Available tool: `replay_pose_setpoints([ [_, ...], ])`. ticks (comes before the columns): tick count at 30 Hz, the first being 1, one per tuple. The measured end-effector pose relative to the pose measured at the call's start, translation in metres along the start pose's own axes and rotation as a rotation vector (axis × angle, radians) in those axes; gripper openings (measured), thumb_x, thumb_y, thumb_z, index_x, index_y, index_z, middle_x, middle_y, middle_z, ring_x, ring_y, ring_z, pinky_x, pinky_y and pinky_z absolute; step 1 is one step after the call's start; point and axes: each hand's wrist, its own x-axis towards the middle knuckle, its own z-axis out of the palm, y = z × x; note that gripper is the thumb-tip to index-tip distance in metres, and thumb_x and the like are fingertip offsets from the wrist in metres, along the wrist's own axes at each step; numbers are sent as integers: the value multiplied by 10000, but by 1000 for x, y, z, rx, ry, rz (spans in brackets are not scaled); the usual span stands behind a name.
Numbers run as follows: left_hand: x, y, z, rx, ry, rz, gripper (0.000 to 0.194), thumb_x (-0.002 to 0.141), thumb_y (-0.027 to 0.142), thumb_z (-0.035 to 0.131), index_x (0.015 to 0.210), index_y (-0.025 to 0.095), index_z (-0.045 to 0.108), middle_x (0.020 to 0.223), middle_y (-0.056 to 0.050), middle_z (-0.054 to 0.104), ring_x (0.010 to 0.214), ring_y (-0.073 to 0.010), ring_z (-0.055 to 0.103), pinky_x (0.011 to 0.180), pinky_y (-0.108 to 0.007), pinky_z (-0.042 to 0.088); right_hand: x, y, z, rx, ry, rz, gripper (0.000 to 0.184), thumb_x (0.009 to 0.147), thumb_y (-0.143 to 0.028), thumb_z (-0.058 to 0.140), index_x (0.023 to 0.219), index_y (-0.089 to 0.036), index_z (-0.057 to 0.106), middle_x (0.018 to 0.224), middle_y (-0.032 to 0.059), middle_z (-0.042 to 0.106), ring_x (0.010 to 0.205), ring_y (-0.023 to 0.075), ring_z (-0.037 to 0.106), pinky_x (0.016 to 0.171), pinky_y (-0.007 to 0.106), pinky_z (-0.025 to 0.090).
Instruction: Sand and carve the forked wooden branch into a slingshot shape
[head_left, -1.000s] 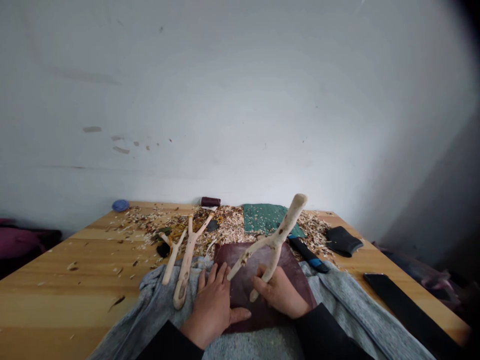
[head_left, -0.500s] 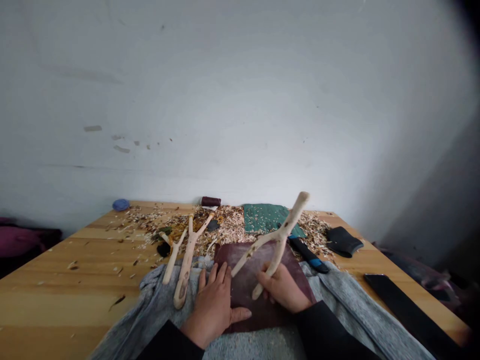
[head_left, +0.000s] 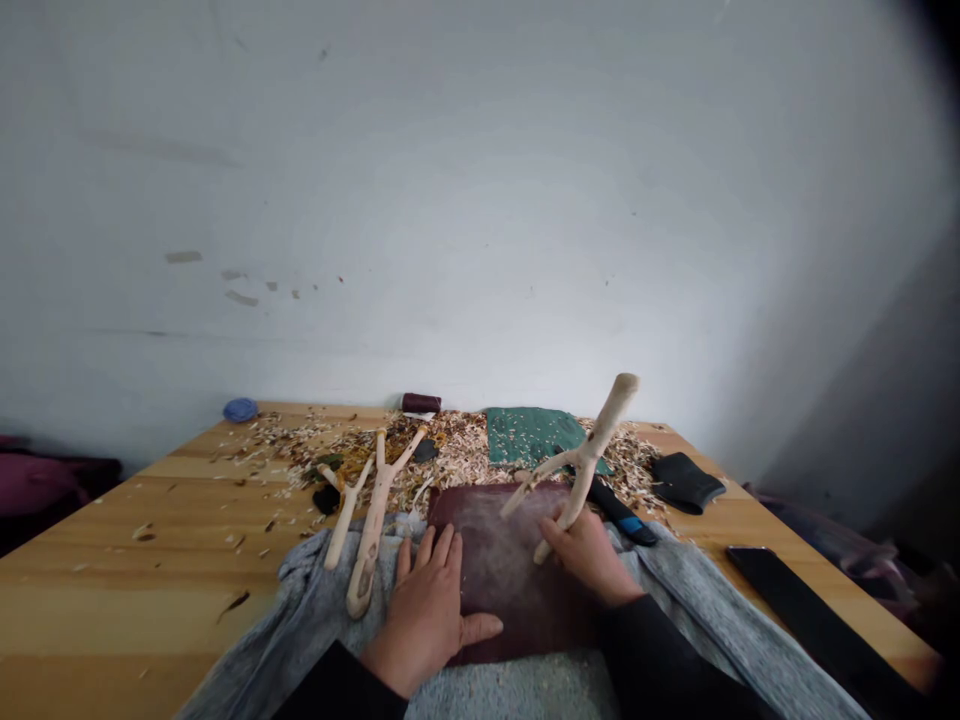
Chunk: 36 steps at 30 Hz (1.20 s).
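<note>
A peeled, Y-shaped forked stick [head_left: 604,430] is in my right hand [head_left: 589,555], whose fingers wrap one prong. Its thick handle end points up and away, and the other prong reaches left, low over a dark red sheet of sandpaper [head_left: 525,620]. Pale dust covers the sheet's middle. My left hand [head_left: 427,610] lies flat with fingers spread across the sheet's left edge and the grey cloth [head_left: 517,690] beneath. Left of that hand rest a larger forked stick [head_left: 371,540] and a smaller forked stick [head_left: 345,520].
Wood shavings [head_left: 461,440] litter the table's back, around a green mat [head_left: 532,432]. A thread spool [head_left: 421,403] and a blue ball [head_left: 241,409] stand near the wall. On the right are a black-and-blue handled tool [head_left: 622,515], a black folded piece [head_left: 686,482] and a dark flat slab [head_left: 817,625].
My right hand has slid the forked stick right and away from me over the sandpaper. The left hand stays in place.
</note>
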Motion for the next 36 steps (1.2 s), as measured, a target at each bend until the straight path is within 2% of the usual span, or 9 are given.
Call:
replay_pose_setpoints([
  [4, 2, -1, 3, 10, 7, -4, 893, 742, 642, 510, 1438, 97, 387, 1532, -152, 280, 1419, -370, 196, 1130, -576, 116, -21, -14, 25, 80, -217, -35, 247, 792, -407, 527, 650, -210, 479, 436, -39, 550, 321, 98, 457, 323, 189, 309],
  [6, 2, -2, 4, 17, 9, 0, 891, 745, 643, 502, 1434, 89, 392, 1533, -152, 280, 1421, -367, 192, 1131, -574, 115, -24, -16, 28, 122, -271, -49, 261, 779, -426, 549, 657, -203, 489, 451, -36, 570, 321, 91, 459, 317, 180, 307],
  [14, 0, -2, 0, 6, -1, -2, 933, 746, 668, 494, 1459, 87, 341, 1533, -164, 270, 1418, -374, 197, 1131, -575, 111, 7, 4, -7, 105, 1, 39, 300, 795, -363, 526, 554, -220, 420, 379, -50, 485, 319, 75, 426, 337, 176, 307],
  [21, 0, 2, -3, 18, -8, -9, 859, 750, 627, 513, 1431, 113, 406, 1527, -151, 295, 1418, -375, 195, 1127, -581, 108, -20, -13, 19, 175, -301, -17, 233, 754, -375, 587, 641, -194, 492, 443, -35, 576, 326, 78, 457, 319, 167, 306],
  [23, 0, 1, -3, 25, -10, -8, 857, 749, 627, 515, 1425, 111, 415, 1526, -153, 297, 1417, -378, 196, 1124, -585, 112, -22, -17, 20, 179, -343, -48, 231, 745, -376, 603, 654, -190, 499, 467, -33, 591, 341, 77, 472, 329, 164, 317],
  [25, 0, 0, -2, 27, -3, -7, 877, 748, 634, 512, 1436, 103, 393, 1529, -156, 287, 1416, -379, 198, 1125, -581, 120, -18, -15, 15, 168, -310, -60, 238, 750, -379, 594, 643, -193, 491, 478, -24, 598, 352, 82, 485, 339, 170, 329],
  [31, -1, -1, -1, 11, -2, 0, 930, 755, 653, 493, 1464, 75, 324, 1537, -164, 259, 1420, -385, 177, 1128, -583, 117, 3, 0, -5, 109, -49, -49, 250, 764, -354, 566, 595, -209, 454, 440, -36, 533, 373, 89, 487, 382, 186, 349],
  [33, -1, 0, -2, 11, -5, -3, 933, 755, 650, 493, 1463, 66, 323, 1537, -164, 257, 1419, -385, 181, 1126, -590, 120, 1, -1, -4, 113, -57, -62, 250, 762, -366, 572, 605, -210, 458, 443, -41, 529, 377, 89, 487, 386, 187, 350],
  [36, -1, 1, -4, 15, -14, -9, 925, 751, 640, 505, 1454, 63, 339, 1531, -162, 271, 1419, -375, 190, 1127, -581, 127, -10, -9, 7, 140, -174, -89, 263, 756, -407, 584, 627, -205, 475, 459, -41, 539, 370, 91, 489, 368, 184, 340],
])
